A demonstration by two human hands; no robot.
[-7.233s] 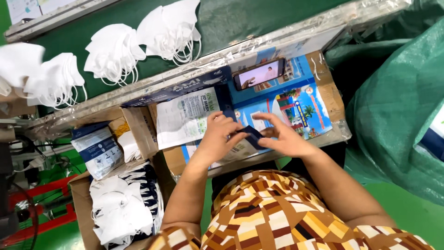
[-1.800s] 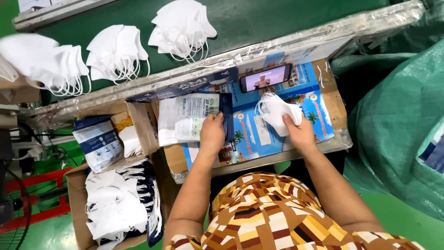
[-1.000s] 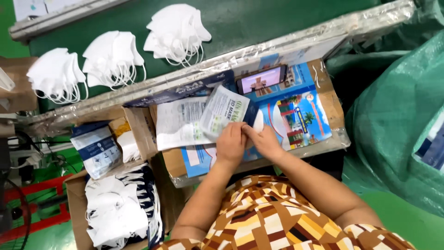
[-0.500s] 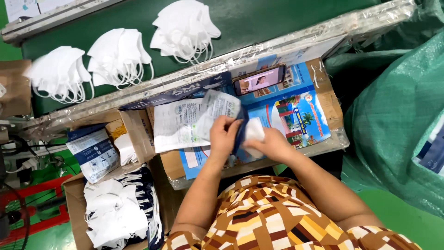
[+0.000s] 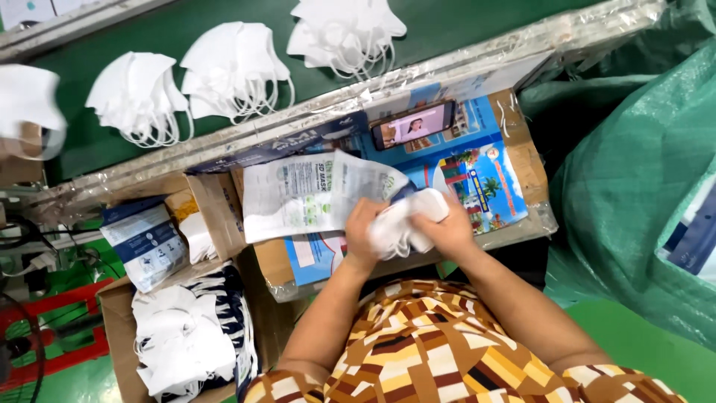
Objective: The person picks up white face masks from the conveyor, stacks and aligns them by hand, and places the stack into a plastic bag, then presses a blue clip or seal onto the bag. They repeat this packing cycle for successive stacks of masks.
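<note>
My left hand (image 5: 361,231) and my right hand (image 5: 447,233) meet over the small work table, both closed on a folded white face mask (image 5: 406,220). My left hand also pinches the edge of a printed plastic pouch (image 5: 358,179) that sticks up just behind the mask. A stack of flat printed pouches (image 5: 287,195) lies on the table left of my hands. A phone (image 5: 412,125) with a lit screen leans at the back of the table.
A green conveyor belt (image 5: 224,15) behind the table carries several piles of white masks (image 5: 233,67). A cardboard box (image 5: 112,298) at lower left holds more white masks (image 5: 183,339). A green woven sack (image 5: 641,194) stands at the right.
My hands went from flat on the table to taking up a mask and a pouch; now they press the mask together at the pouch's edge. The mask piles on the belt have shifted.
</note>
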